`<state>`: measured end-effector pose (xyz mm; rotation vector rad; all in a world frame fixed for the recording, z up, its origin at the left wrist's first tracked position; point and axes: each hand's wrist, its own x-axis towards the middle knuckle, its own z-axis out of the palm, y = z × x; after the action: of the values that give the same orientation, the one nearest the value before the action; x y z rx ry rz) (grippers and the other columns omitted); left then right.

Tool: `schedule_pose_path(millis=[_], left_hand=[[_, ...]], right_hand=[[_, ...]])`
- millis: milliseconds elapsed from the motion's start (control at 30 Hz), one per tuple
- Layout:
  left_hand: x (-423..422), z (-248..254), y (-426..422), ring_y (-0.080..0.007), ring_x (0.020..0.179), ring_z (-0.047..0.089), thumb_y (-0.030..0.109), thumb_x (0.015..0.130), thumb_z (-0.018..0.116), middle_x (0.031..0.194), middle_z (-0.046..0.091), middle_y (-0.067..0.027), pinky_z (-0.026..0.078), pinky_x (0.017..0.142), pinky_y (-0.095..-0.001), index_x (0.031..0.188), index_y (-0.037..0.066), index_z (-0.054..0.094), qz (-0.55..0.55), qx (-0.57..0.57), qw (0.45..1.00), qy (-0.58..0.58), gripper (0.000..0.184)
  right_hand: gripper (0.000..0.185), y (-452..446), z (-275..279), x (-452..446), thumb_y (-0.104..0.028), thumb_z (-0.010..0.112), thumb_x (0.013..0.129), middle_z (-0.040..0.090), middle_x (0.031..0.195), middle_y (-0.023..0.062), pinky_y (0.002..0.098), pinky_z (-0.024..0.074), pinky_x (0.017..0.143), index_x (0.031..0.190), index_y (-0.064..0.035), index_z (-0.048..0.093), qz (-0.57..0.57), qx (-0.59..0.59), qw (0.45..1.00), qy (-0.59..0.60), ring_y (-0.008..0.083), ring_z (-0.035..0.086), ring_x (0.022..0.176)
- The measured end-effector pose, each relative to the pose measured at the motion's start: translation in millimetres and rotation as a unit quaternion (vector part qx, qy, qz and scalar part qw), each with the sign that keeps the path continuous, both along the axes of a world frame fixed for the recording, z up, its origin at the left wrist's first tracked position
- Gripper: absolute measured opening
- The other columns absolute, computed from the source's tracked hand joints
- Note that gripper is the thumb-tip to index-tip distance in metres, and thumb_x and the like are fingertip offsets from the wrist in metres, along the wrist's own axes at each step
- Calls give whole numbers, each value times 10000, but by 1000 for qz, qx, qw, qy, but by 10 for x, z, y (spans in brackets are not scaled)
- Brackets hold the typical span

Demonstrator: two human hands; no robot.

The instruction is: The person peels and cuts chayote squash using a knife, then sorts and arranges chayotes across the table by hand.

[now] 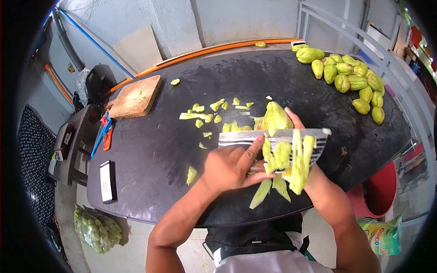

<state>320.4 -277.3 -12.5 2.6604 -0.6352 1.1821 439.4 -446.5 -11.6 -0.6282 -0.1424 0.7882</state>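
My left hand (234, 166) is closed on a broad-bladed knife (227, 138), its index finger laid along the flat; the handle is hidden. The wide metal shows dark and light stripes. Pale green slices (298, 164) lie over or hang in front of it. Behind the upper edge is a partly cut chayote (276, 118), held by my right hand (296, 119). Most of that hand is covered by the blade and slices. Flat green pieces (261, 194) rest on the dark table below the hands. Several cut bits (200, 116) are scattered to the left.
A pile of whole chayotes (348, 75) sits at the table's far right. At the left are a wooden board (135, 97), an orange-handled tool (107, 139) and a phone (108, 182). A red bin (378, 191) and a bag of greens (96, 230) stand on the floor.
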Motion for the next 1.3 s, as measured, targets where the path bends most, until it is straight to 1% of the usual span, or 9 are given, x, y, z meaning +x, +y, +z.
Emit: schedule_pose_path(millis=[267,333,600,700,767,967,1000,1167,1300], left_hand=[[18,-32,222,-239,611,706,538,737,885,737,701,-79,560,563,-355,1419,-6,597,45,-54,997,38,918],[9,-66,257,-255,640,724,555,746,871,763,716,-98,566,580,-356,1395,0,623,49,-100,992,63,889],[27,8,147,-277,651,730,525,761,870,762,709,-124,578,627,-356,1408,-20,624,-29,-107,993,29,880],[-28,27,286,-297,767,763,507,834,830,847,740,-167,597,720,-368,1372,-12,648,79,-207,961,166,769],[48,-107,455,-320,814,772,544,887,771,859,757,-189,601,738,-387,1349,22,674,125,-284,936,165,703],[56,30,423,-341,876,769,470,988,678,907,777,-169,598,775,-418,1275,20,702,332,-199,890,241,535],[73,-8,477,-373,825,743,501,993,642,861,758,-155,581,732,-485,1129,78,745,331,-164,888,274,455],[-184,-19,581,-379,943,697,298,899,776,1007,684,-155,575,815,-464,1147,92,747,258,-149,922,247,324],[-847,408,1105,-344,1012,695,232,849,827,1067,701,-144,576,855,-457,1231,107,736,373,-146,904,149,411]], right_hand=[[460,9,-182,178,-500,519,1042,718,1116,114,447,552,1002,1211,-96,662,74,101,991,44,254,687,1087],[438,71,-154,130,-497,547,1023,718,1111,103,447,572,961,1201,-117,674,-18,94,994,-61,265,703,1039],[422,22,5,112,-484,542,1024,722,1095,107,421,595,902,1185,-117,672,89,96,989,64,263,717,969],[481,65,2,1,-493,544,1012,716,1173,88,508,616,778,1306,-124,639,-26,1,996,-81,280,716,1049],[482,58,15,95,-512,570,987,714,1144,78,553,590,666,1298,-151,644,92,45,995,11,273,707,1018],[443,-43,-113,259,-523,565,994,721,1083,75,491,541,668,1182,-142,693,24,26,999,26,263,691,982],[443,-41,-165,323,-518,566,997,721,1087,75,486,538,678,1182,-137,694,29,42,998,24,258,689,996],[396,-57,36,271,-492,602,981,720,1032,49,496,557,633,1148,-147,702,-26,47,998,41,247,702,968],[390,-47,21,282,-496,611,977,713,1080,36,464,541,655,1154,-160,702,-31,31,998,34,228,686,1009]])
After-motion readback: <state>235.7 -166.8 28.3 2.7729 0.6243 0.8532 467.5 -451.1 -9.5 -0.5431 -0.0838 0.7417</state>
